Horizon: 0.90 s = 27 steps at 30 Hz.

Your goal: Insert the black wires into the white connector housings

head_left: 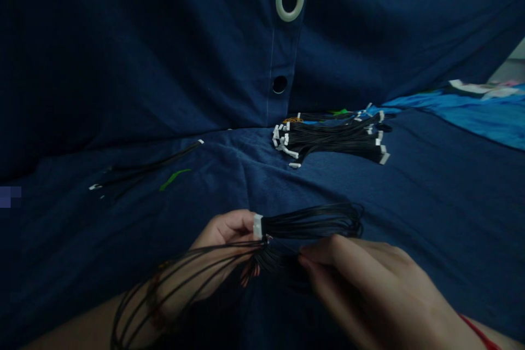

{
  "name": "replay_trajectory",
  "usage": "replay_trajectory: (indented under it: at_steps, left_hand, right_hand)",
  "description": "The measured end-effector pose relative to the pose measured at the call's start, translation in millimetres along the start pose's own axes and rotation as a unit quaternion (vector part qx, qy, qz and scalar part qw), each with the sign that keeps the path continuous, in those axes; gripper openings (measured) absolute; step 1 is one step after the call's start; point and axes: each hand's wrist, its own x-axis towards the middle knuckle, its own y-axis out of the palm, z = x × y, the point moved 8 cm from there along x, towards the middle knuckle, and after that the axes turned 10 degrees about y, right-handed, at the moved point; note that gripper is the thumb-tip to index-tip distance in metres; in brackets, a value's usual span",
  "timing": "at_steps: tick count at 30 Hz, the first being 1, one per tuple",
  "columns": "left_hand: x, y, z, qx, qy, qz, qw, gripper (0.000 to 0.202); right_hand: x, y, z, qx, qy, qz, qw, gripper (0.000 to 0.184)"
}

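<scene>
My left hand (223, 235) is closed on a white connector (257, 227) with a bunch of thin black wires (311, 221). Part of the wires stretches right and bends back in loops; others fan out leftward over my wrist and hang down in wide curves. Below the connector a tuft of black wires (268, 257) spreads under the fingers. Just right of it, the thumb and forefinger of my right hand (369, 279) pinch the end of a thin strand, probably a wire, that runs toward the connector. The tips of my other right fingers are hidden.
On dark blue cloth (229, 175) beyond my hands lies a stack of black wire bundles (336, 139) with white connectors. A few loose black wires (159, 164) and a green strip (174, 178) lie to the left. Bright blue material (471, 112) is at the right.
</scene>
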Motion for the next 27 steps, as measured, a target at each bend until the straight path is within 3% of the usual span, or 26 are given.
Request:
replay_trajectory:
  at_steps: [9,13,20,27]
  left_hand:
    - [3.8,-3.7,7.9,-0.016,0.021,0.042,0.999,0.027]
    - [4.3,-5.0,5.2,-0.018,0.033,0.027,0.999,0.030]
    - [2.8,-1.7,4.4,0.005,0.032,0.075,0.997,0.024]
    - [-0.1,2.2,1.0,0.017,0.028,0.090,0.995,0.023]
  right_hand:
    - [5.4,-5.1,4.6,-0.097,0.004,-0.072,0.993,0.024]
    - [5.2,-4.6,3.6,-0.079,0.007,-0.057,0.995,0.022]
    - [3.2,-2.2,3.4,-0.014,0.000,-0.001,1.000,0.019]
    - [1.5,-0.7,1.4,-0.006,-0.016,-0.006,1.000,0.017]
